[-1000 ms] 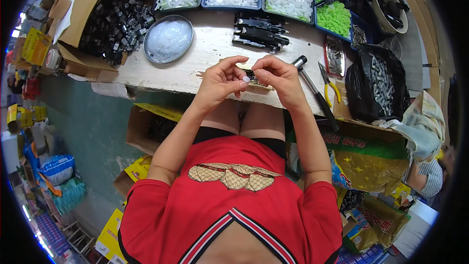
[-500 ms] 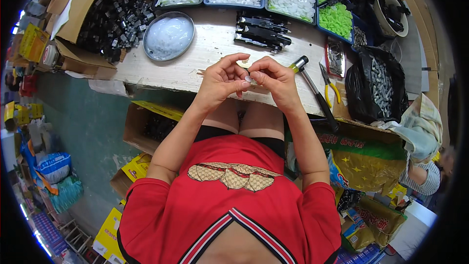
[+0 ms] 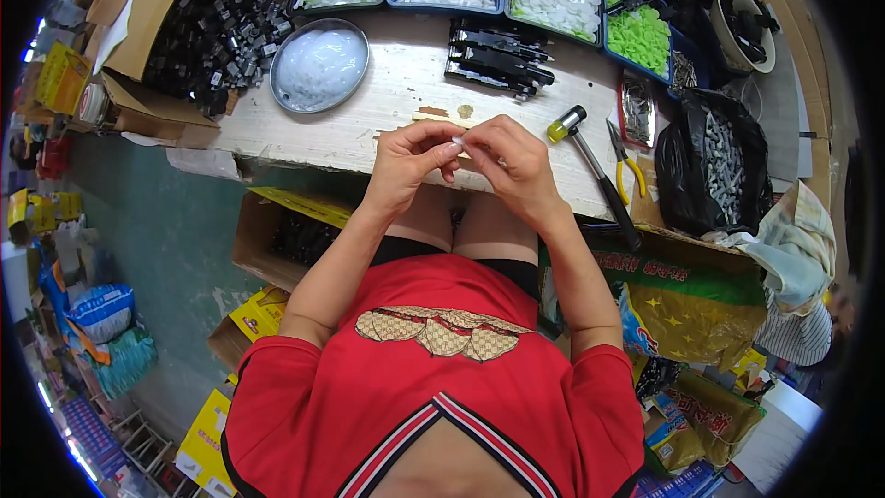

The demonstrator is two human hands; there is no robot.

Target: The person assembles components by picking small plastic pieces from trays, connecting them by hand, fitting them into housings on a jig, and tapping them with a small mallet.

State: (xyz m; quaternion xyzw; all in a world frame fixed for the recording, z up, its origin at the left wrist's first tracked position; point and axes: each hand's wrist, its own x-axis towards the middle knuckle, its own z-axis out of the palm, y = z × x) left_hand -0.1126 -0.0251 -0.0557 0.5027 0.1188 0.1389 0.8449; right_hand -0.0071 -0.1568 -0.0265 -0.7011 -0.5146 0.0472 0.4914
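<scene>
Green floor [image 3: 184,221] spreads across the left of the frame, and a pale workbench [image 3: 406,65] runs from the upper left toward the right. At upper left, a cardboard box [image 3: 152,9] holds a heap of small black parts [image 3: 221,28]. Just right of it sits a round metal dish [image 3: 304,111] mounded with a translucent whitish substance. Near the centre, over the bench's front edge, the left hand [image 3: 412,161] has its thumb and index finger pinched on a small white piece [image 3: 458,141], the other fingers curled. Meeting it from the right, the right hand [image 3: 516,166] bends its fingertips to the piece; whether they grip it too, I cannot quite tell at this size. Above the hands lies a stack of long black parts [image 3: 498,57]. Farther right rest a hammer [image 3: 595,164], then yellow-handled pliers [image 3: 620,155], then a black plastic bag [image 3: 678,166] with grey pieces [image 3: 724,166] inside.
</scene>
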